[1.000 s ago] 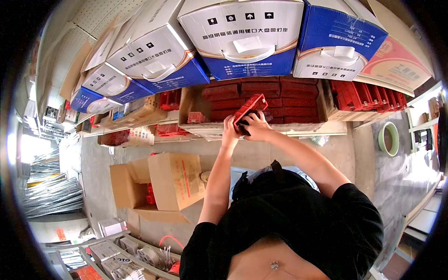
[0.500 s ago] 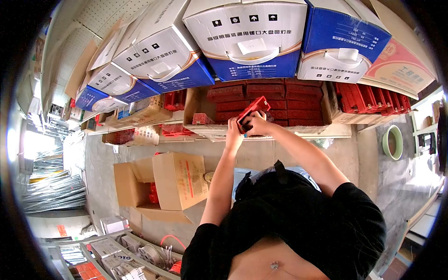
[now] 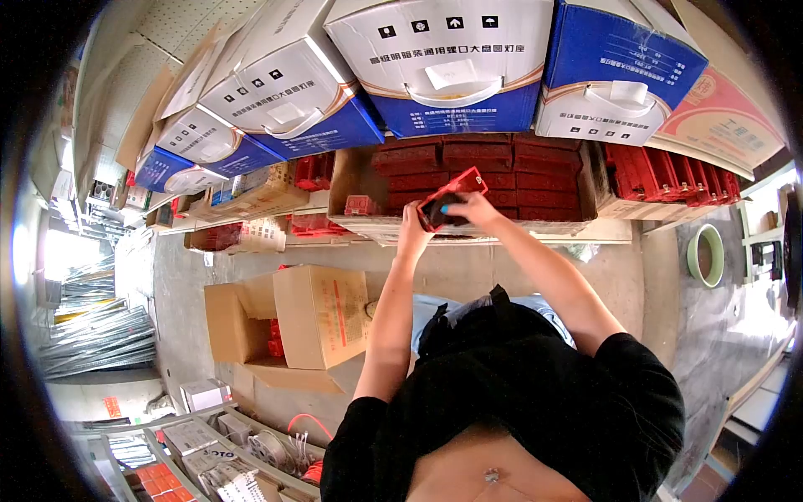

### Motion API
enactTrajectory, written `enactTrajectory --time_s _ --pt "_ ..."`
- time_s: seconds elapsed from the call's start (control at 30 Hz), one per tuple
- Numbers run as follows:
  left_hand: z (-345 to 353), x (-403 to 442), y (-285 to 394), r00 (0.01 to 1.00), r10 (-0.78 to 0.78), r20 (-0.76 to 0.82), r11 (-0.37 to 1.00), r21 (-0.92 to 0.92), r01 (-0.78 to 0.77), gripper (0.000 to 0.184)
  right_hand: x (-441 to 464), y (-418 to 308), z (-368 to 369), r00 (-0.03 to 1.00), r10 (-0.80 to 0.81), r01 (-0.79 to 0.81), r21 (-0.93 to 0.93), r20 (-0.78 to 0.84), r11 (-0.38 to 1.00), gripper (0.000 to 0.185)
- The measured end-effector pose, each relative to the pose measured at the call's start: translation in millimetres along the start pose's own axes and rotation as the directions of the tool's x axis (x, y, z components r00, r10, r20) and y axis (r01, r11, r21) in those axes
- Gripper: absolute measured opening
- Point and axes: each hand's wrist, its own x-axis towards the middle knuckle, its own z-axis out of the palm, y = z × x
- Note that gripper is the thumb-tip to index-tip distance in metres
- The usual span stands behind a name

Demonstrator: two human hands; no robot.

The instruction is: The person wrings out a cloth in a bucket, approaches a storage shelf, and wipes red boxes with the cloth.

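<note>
My left hand (image 3: 413, 229) is closed on the near left end of a red plastic box (image 3: 468, 181), which looks like an electrical back box and is held tilted. In my right hand (image 3: 473, 208) is a dark object (image 3: 449, 215) with a bright blue spot, pressed into or against the box's open side; its kind is not clear. Both hands are above the front edge of an open carton (image 3: 493, 227). Inside that carton lie stacked red boxes (image 3: 477, 155), and a smaller pinkish-red box (image 3: 361, 205) sits at its left front.
Blue and white cartons (image 3: 439, 71) line the shelf above. More red boxes (image 3: 661, 173) fill a carton at the right. On the floor stands an opened cardboard box (image 3: 322, 318) with red pieces inside. A green bucket (image 3: 705, 255) is at the far right, metal conduits (image 3: 100, 335) at the left.
My right hand has shifted slightly right and turned, showing more of the dark object and its blue spot. My left hand still holds the red box, now a little lower and further left.
</note>
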Motion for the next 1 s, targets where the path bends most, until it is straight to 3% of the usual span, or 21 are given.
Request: enactTrajectory --time_s 0.03,0.17,0.37,0.43,0.5,0.57,0.63,0.73,0.83,0.87,0.93,1.0 --pt "0.1 -0.4 -0.5 0.999 0.035 -0.006 0.999 0.034 -0.035 0.068 5.4 13.1 -6.3 0.995 -0.013 0.041 0.289 -0.098 0.957 0.042" --pt "3.2 -7.5 -11.9 0.995 0.091 -0.045 0.995 0.048 -0.089 0.063 33.6 42.9 -32.8 0.939 0.215 0.031 0.688 -0.268 0.725 0.047" --pt "2.0 -17.2 -18.2 0.983 0.169 -0.074 0.985 0.054 -0.165 0.051 8.1 22.2 -26.2 0.709 0.296 0.33 0.672 -0.64 0.663 0.054" --pt "3.8 -19.4 -23.5 0.983 0.169 -0.074 0.985 0.049 -0.166 0.054 3.5 18.0 -26.9 0.545 0.381 0.496 0.653 -0.747 0.572 0.053" --pt "6.4 -19.3 -29.0 0.985 0.16 -0.067 0.987 0.034 -0.158 0.062 -5.1 8.8 -33.4 0.426 0.474 0.554 0.636 -0.771 0.537 0.056" --pt "5.7 -18.2 -28.8 0.988 0.148 -0.052 0.988 0.038 -0.147 0.062 -16.3 -7.0 -41.7 0.381 0.543 0.538 0.657 -0.749 0.528 0.063" --pt "6.8 -17.2 -30.4 0.985 0.16 -0.061 0.987 0.023 -0.159 0.063 -22.6 -8.5 -50.4 0.368 0.445 0.596 0.574 -0.817 0.562 0.064" --pt "8.9 -17.6 -35.2 0.972 0.209 -0.108 0.978 0.006 -0.21 0.062 -26.4 -13.0 -65.0 0.211 0.363 0.685 0.402 -0.908 0.607 0.06" --pt "11.5 -20.0 -35.4 0.97 0.206 -0.13 0.978 -0.009 -0.209 0.063 -37.7 -22.8 -61.1 0.207 0.288 0.65 0.352 -0.935 0.674 0.053" --pt "12.4 -21.2 -34.2 0.977 0.167 -0.13 0.983 -0.049 -0.174 0.062 -40.2 -25.6 -50.5 0.204 0.18 0.679 0.271 -0.962 0.682 0.043" --pt "12.4 -21.1 -31.4 0.985 0.118 -0.125 0.989 -0.074 -0.128 0.061 -41.7 -3.0 -38.2 0.426 -0.03 0.427 0.172 -0.904 0.888 0.034" --pt "11.4 -20.1 -30.0 0.988 0.1 -0.115 0.994 -0.042 -0.106 0.061 -41.9 6.7 -11.4 0.595 -0.226 0.21 -0.123 -0.771 0.97 0.03"
